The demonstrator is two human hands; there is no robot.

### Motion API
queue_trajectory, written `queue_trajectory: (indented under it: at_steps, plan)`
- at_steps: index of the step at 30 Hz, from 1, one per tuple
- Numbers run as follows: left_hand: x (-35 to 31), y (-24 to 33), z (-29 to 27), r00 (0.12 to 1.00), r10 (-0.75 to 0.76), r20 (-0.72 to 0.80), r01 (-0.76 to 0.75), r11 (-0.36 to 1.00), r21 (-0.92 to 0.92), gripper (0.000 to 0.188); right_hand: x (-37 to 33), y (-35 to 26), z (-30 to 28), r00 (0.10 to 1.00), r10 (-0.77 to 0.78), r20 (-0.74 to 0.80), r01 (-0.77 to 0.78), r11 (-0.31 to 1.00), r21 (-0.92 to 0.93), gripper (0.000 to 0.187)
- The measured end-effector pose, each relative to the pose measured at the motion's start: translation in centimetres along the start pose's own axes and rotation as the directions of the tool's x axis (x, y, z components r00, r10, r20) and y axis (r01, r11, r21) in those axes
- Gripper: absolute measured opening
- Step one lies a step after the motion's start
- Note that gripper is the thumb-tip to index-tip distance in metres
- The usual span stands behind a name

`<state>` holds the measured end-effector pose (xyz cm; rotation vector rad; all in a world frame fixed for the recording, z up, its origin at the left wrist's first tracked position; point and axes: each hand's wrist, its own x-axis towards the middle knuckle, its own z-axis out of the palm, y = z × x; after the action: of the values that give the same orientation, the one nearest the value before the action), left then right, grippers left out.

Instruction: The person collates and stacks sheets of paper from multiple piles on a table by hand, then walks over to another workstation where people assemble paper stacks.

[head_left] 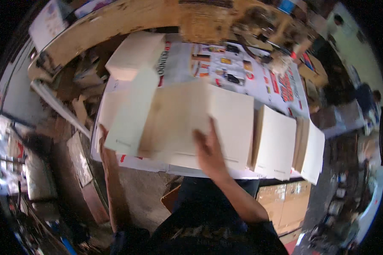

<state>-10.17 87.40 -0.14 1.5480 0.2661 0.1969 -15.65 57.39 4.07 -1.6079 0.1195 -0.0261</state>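
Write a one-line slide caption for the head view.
Right hand flat on a cream folded card sheet, left hand at its left edge, beside stacked cream sheets on a poster-covered table.

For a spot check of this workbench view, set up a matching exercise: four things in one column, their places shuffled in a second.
Things:
1. closed cream cardboard box
2. flat cream card sheet
3. right hand
4. upright cream folded cards

Places:
A. right end of the printed table cover
B. far left of the table
C. pressing on the sheet's near edge
D. middle, under both hands

Pairs: 1-B, 2-D, 3-C, 4-A
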Motion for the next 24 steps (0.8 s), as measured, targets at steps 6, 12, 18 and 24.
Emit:
queue_trajectory:
  at_steps: [6, 12, 18, 24]
  plan:
    - [-3.4, 8.1, 2.3, 0.959, 0.086, 0.269, -0.266, 0.589, 0.763, 0.055, 1.0, 2.6, 5.7, 0.952, -0.19, 0.242, 0.152, 0.974, 0.17, 0.069]
    - [-8.2, 11.8, 6.1, 0.945, 0.177, 0.274, -0.292, 0.833, 0.471, 0.075, -1.3, -2.6, 1.0, 0.967, -0.23, 0.112, 0.167, 0.898, 0.406, 0.063]
    - [-9.9, 7.1, 13.5, 0.894, 0.283, 0.348, -0.248, 0.958, -0.144, 0.07, -5.0, -6.7, -10.1, 0.996, 0.085, 0.032, -0.089, 0.844, 0.529, 0.052]
    - [-12.9, 6.1, 29.4, 0.525, 0.278, 0.805, -0.252, 0.954, -0.165, 0.028, -13.3, -6.7, -22.1, 0.753, 0.1, -0.65, -0.086, 0.995, 0.053, 0.031]
